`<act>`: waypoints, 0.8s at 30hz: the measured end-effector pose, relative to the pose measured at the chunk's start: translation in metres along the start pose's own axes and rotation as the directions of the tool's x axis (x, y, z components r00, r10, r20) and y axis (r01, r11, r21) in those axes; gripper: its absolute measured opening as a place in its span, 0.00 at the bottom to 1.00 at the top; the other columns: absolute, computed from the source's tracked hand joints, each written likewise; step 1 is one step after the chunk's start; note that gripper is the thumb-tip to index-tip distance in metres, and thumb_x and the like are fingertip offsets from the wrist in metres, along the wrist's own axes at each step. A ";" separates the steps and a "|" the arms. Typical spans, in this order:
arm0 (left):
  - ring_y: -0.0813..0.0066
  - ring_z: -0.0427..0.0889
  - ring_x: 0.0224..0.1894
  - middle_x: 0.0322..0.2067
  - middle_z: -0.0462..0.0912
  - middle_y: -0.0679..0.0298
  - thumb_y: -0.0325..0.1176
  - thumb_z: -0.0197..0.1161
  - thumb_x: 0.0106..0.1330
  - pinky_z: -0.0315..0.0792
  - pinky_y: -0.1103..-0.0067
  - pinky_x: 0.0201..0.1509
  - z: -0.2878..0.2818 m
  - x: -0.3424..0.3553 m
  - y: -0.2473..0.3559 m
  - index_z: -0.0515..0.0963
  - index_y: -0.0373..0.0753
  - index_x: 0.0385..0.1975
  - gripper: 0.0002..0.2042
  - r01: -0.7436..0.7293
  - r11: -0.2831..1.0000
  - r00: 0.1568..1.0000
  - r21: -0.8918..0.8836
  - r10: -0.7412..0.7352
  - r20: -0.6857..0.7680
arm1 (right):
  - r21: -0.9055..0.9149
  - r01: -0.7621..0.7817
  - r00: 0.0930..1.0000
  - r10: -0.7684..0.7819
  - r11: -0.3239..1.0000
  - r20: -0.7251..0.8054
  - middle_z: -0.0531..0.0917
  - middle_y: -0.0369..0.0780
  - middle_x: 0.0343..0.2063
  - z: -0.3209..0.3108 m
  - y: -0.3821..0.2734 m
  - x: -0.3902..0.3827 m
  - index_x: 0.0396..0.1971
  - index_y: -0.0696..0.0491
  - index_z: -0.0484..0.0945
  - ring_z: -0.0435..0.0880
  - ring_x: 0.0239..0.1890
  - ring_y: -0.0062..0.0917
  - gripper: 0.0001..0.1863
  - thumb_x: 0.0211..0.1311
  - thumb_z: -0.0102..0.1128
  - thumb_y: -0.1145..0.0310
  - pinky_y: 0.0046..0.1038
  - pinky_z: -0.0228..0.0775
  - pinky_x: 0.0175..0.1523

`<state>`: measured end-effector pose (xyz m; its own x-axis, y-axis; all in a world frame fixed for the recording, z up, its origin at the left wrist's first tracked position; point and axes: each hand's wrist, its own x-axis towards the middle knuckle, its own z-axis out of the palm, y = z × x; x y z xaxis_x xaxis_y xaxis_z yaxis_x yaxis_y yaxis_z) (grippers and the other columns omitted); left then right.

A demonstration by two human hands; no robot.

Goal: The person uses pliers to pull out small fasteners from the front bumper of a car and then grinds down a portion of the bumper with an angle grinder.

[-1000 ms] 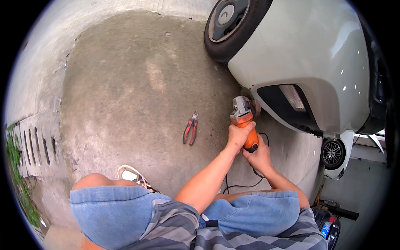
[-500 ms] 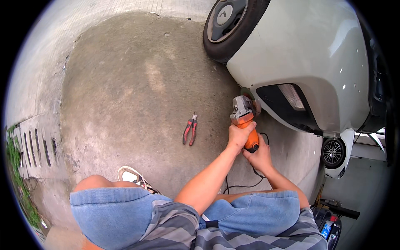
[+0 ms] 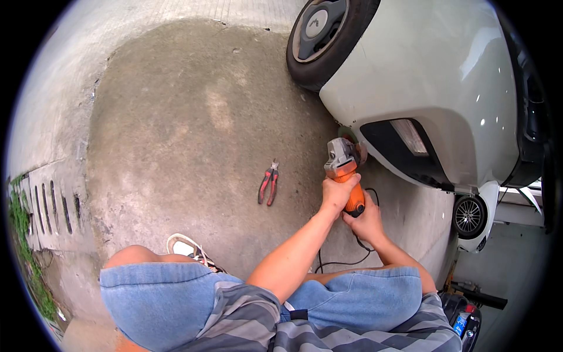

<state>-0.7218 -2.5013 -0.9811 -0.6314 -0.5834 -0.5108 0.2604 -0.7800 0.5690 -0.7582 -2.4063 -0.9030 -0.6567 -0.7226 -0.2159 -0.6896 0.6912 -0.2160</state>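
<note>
I hold an orange and grey angle grinder with both hands, its disc at the lower edge of a pale car's bumper, just behind the front wheel's arch. My left hand is closed round the orange body; my right hand is closed on the rear end, where a black cord trails onto the concrete. Whether the disc actually touches the bumper is hard to tell. Red and black pliers lie on the ground left of the grinder.
The car's tyre is at top centre, a dark fog-lamp housing beside the grinder. A slotted drain cover and weeds are at left. A white car's wheel and a dark vehicle show at right. My knees and shoe are below.
</note>
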 end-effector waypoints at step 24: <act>0.75 0.81 0.35 0.35 0.82 0.61 0.35 0.72 0.56 0.75 0.76 0.39 0.001 -0.007 0.005 0.78 0.32 0.39 0.16 -0.002 1.000 1.000 -0.005 0.002 0.009 | 0.026 -0.014 1.000 0.013 1.000 0.008 0.82 0.53 0.40 -0.004 -0.002 -0.002 0.56 0.60 0.66 0.81 0.44 0.49 0.41 0.40 0.72 0.59 0.41 0.72 0.51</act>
<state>-0.7170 -2.5011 -0.9735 -0.6375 -0.5826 -0.5041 0.2647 -0.7802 0.5668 -0.7564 -2.4062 -0.8980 -0.6633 -0.7132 -0.2265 -0.6726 0.7009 -0.2373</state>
